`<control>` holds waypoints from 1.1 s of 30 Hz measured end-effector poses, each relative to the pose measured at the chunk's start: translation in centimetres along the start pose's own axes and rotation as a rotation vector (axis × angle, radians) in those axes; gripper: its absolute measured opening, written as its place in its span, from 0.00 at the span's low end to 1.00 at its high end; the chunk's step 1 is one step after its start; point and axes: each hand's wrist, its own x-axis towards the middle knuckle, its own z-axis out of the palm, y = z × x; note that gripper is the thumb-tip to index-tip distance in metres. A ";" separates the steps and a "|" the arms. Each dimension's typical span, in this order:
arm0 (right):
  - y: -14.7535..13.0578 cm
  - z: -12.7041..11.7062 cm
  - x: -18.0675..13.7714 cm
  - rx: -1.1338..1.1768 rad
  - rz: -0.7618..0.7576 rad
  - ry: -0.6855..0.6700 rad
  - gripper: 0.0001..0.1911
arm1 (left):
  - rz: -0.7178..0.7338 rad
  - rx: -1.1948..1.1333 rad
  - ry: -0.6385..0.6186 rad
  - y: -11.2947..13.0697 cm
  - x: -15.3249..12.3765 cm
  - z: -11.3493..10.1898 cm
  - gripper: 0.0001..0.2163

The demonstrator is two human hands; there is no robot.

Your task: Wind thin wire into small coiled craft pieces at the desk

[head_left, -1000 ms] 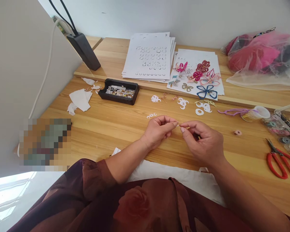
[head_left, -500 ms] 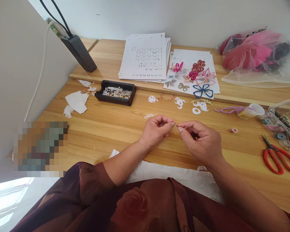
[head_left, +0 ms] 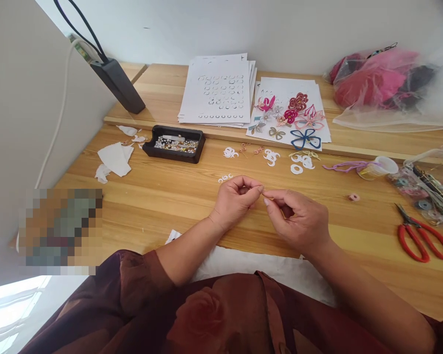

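Observation:
My left hand (head_left: pixel 238 200) is closed in a pinch above the middle of the wooden table (head_left: pixel 162 196). Close against its fingertips, my right hand (head_left: pixel 299 214) has thumb and forefinger nearly together. Whatever sits between the fingertips is too small to make out. Just behind the left hand lie small white paper crescents (head_left: pixel 226 178). Farther back are more white paper crescents (head_left: pixel 271 157), a white paper ring (head_left: pixel 296 169) and small copper-coloured curled pieces (head_left: pixel 259 149). To the right of my right hand is a small pinkish spool (head_left: pixel 353 197).
Red-handled scissors (head_left: pixel 424 236) lie at the right, beside a clear bag of spools and tools (head_left: pixel 424 191). A black tray (head_left: pixel 174 152) holds beads. Paper sheets (head_left: pixel 217 98) and flower ornaments (head_left: pixel 305 139) rest on the raised back shelf. Crumpled white tissue (head_left: pixel 115 158) lies at the left.
The whole view has shifted slightly. My fingertips stay close together at nearly the same place, and the right thumb and forefinger have changed only a little.

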 end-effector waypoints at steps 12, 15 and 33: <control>-0.9 -0.3 0.7 0.251 0.366 -0.063 0.05 | 0.272 0.352 -0.001 -0.6 -0.3 -0.3 0.05; -0.8 -0.6 0.8 0.215 0.357 -0.071 0.04 | 0.318 0.400 -0.027 -0.7 -0.3 -0.4 0.04; 0.7 -3.1 1.8 0.103 0.272 -0.227 0.04 | 0.239 0.435 -0.253 -0.2 -0.6 -0.4 0.06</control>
